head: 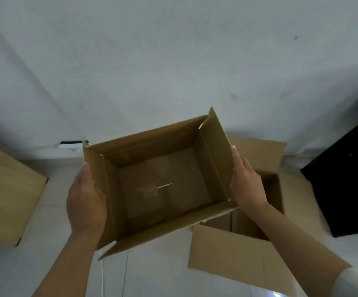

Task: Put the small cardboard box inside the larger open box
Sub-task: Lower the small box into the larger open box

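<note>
Three cardboard boxes are showing against the pale wall (173, 50) and light floor (152, 275); the larger open box (279, 196) is sitting on the floor at the lower right of the frame, its flaps splaying outward and its near flap lying flat toward the bottom edge; a closed-looking box (4, 200) is resting at the far left, well apart from the others, and a black object (345, 189) is standing at the right edge; the small cardboard box (158, 185) is being held in the middle of the frame, open-topped and empty, slightly tilted, its right side overlapping the larger one's left portion in the view; the left hand (86, 202) is pressing flat against its left wall, fingers wrapping the outside, while the right hand (246, 185) is bracing the right wall with fingers lying straight and close together along the flap; so both are clamping it between them. Judging from this, the carrying step is under way; the next move is likely calling for shifting the held box rightward over the opening, squaring it with the walls, and lowering it without catching the flaps.
</note>
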